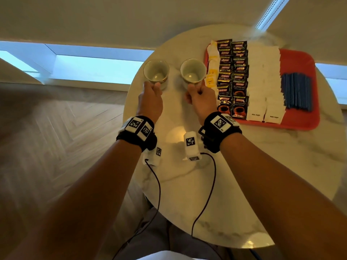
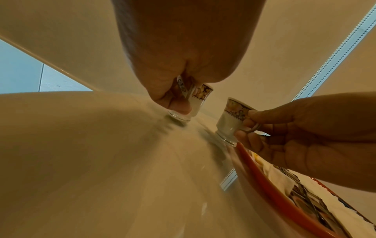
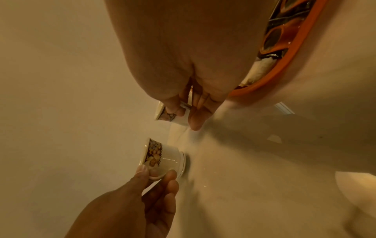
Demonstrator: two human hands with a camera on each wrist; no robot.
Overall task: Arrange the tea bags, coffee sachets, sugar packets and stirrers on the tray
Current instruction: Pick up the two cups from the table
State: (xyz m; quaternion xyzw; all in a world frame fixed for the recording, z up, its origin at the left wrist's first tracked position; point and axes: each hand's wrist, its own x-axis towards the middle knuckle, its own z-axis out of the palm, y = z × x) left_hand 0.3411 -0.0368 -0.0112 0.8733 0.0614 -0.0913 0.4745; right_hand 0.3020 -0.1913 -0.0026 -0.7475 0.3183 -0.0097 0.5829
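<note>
on the round marble table [image 1: 234,184], two small cups side by side, a little apart, both upright with bases on the marble; left cup [image 1: 156,73] pinched at its near side by the left hand [image 1: 150,99], thumb and fingers curled round the handle; right cup [image 1: 193,71] gripped the same way by the right hand [image 1: 201,98], a finger hooked through the handle loop and the thumb pressed near the rim; floral band under each rim, plain in both wrist views; just right of the right cup, a red tray [image 1: 300,57] flat on the table, its near left corner close to the right hand; on the tray, from left to right: tea bags [image 1: 213,61] with yellow tags in a column along the left edge, two columns of dark coffee sachets [image 1: 232,77] overlapping like tiles, two columns of white sugar packets [image 1: 264,81], then a bundle of blue stirrers [image 1: 297,91] lying lengthwise, bare red tray beyond them; marked black bands on both wrists, cables trailing back toward the body
</note>
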